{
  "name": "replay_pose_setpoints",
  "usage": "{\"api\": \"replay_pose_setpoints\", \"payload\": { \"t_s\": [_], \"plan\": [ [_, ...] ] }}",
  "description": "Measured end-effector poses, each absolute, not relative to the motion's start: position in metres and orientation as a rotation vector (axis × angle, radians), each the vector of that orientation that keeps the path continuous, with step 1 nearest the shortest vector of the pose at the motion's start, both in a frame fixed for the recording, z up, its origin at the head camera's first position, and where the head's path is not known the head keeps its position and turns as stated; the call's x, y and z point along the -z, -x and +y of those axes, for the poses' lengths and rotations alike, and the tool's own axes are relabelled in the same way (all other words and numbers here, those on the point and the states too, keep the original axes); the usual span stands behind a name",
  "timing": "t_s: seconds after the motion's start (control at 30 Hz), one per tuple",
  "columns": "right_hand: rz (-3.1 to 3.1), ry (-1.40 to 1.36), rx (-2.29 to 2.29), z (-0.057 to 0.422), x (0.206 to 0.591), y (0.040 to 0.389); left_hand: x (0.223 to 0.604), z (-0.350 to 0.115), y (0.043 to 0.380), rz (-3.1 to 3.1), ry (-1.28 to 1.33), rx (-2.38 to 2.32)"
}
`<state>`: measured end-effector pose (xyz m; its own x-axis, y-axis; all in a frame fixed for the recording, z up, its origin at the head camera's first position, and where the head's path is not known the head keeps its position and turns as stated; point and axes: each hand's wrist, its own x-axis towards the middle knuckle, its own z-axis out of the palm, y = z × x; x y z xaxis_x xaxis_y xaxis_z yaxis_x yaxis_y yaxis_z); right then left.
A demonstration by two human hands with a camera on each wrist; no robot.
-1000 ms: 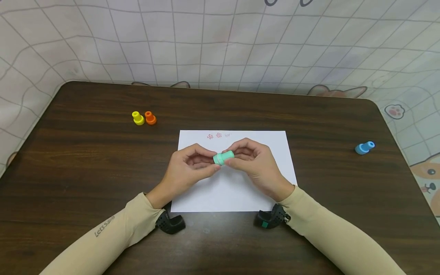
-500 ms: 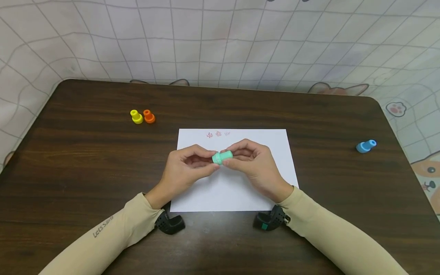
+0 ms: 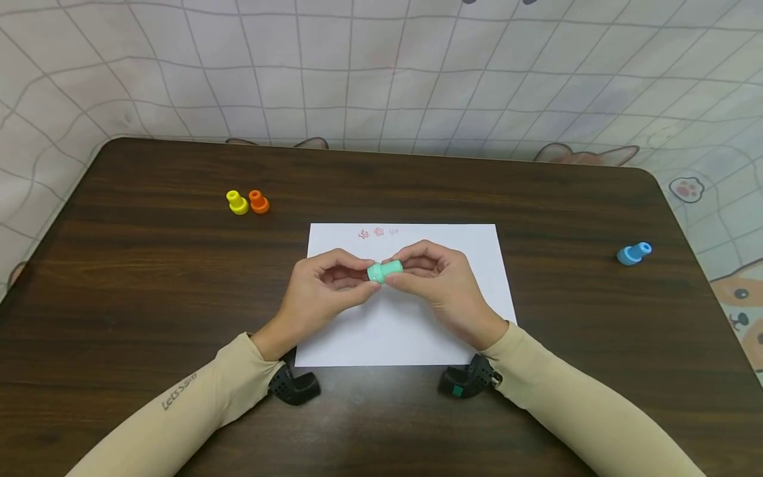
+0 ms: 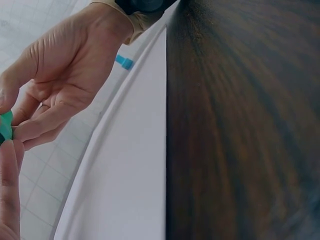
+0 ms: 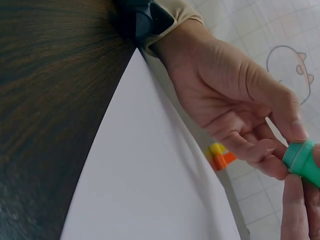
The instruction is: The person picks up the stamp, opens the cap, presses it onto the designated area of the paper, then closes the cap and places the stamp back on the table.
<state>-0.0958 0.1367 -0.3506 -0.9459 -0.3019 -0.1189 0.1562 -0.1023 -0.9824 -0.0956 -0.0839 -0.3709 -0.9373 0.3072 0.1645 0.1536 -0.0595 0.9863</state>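
Note:
A small mint-green stamp (image 3: 385, 271) with a wider collar at one end is held sideways over the white sheet of paper (image 3: 393, 338). My left hand (image 3: 324, 281) pinches the wider end between thumb and fingertips. The narrower end is gripped by my right hand (image 3: 438, 285), thumb in front and fingers behind. In the right wrist view, a thin seam runs round the green stamp (image 5: 302, 159) near the left fingertips. The left wrist view catches only a sliver of the stamp (image 4: 6, 125) at its edge. Small red flower prints (image 3: 378, 232) line the paper's far edge.
A yellow stamp (image 3: 237, 203) and an orange stamp (image 3: 259, 202) stand side by side at the back left of the dark wooden table (image 3: 149, 278). Far to the right lies a blue stamp (image 3: 634, 254). Behind the table hangs a grid-patterned cloth (image 3: 381, 73).
The head view has shifted slightly. Both hands keep their hold on the green stamp in nearly the same place, and the other stamps stay put.

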Motion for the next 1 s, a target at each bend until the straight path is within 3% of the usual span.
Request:
{"api": "replay_pose_setpoints", "payload": {
  "t_s": [0.43, 1.0],
  "plan": [
    [1.879, 0.162, 2.097, 0.138, 0.348, 0.096, 0.367, -0.086, 0.096, 2.094, -0.521, -2.076],
    [2.038, 0.307, 1.737, 0.146, 0.337, 0.092, 0.363, -0.090, 0.100, 2.090, -0.489, -1.812]
  ]
}}
